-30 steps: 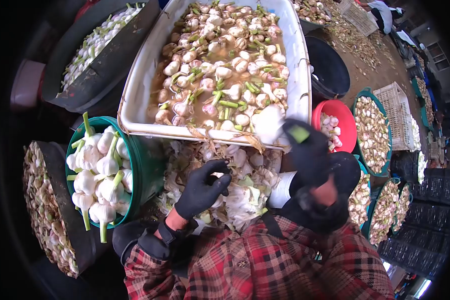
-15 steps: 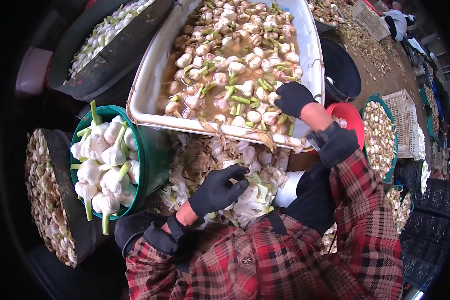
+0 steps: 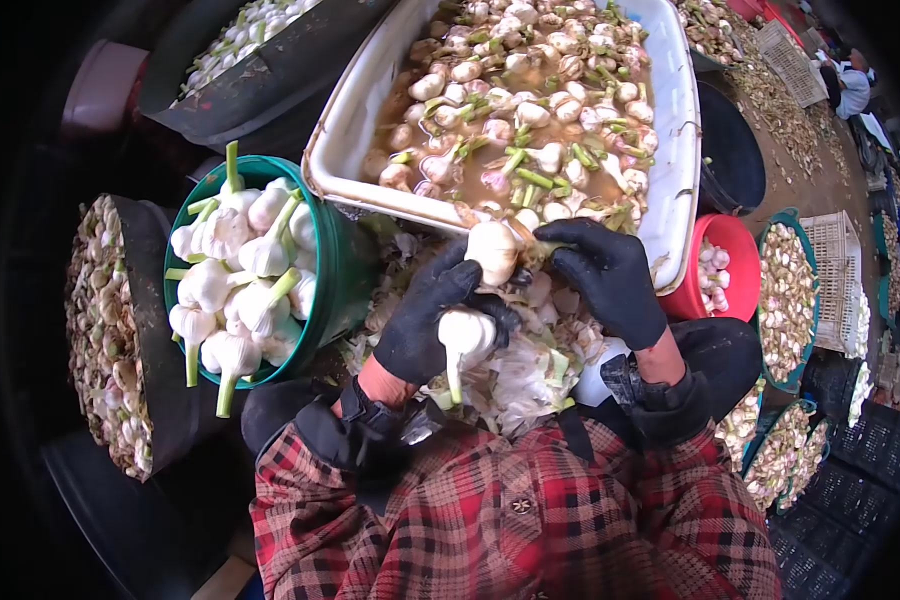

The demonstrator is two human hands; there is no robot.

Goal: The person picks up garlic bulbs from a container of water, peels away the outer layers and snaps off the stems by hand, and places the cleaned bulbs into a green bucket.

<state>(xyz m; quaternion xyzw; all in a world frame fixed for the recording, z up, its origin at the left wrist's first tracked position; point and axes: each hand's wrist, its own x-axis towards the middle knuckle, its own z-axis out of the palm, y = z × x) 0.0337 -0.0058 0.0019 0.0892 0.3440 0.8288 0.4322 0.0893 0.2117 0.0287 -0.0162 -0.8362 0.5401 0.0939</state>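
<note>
My left hand (image 3: 425, 325), in a black glove, is closed on two garlic bulbs. One pale garlic bulb (image 3: 492, 252) sits up at the thumb and fingertips. A whiter garlic bulb (image 3: 467, 337) with a green stem hangs lower against the fingers. My right hand (image 3: 610, 280), also gloved, has its thumb and fingers closed at the brownish loose skin on the upper bulb's right side; the exact grip is partly hidden. Just beyond both hands is a white tub (image 3: 678, 180) of muddy water with many unpeeled garlic bulbs (image 3: 547, 158).
A green bucket (image 3: 332, 285) of clean white garlic (image 3: 260, 255) stands on the left. Peeled skins (image 3: 530, 380) lie between my knees. On the right are a red bucket (image 3: 678, 296) holding garlic, a black tub (image 3: 735, 150) and a cream crate (image 3: 832, 260). A person (image 3: 852, 88) is far right.
My right hand has come back from the tub to meet my left hand. Two garlic bulbs now show in my left hand, which was open and had none before. The view has shifted.
</note>
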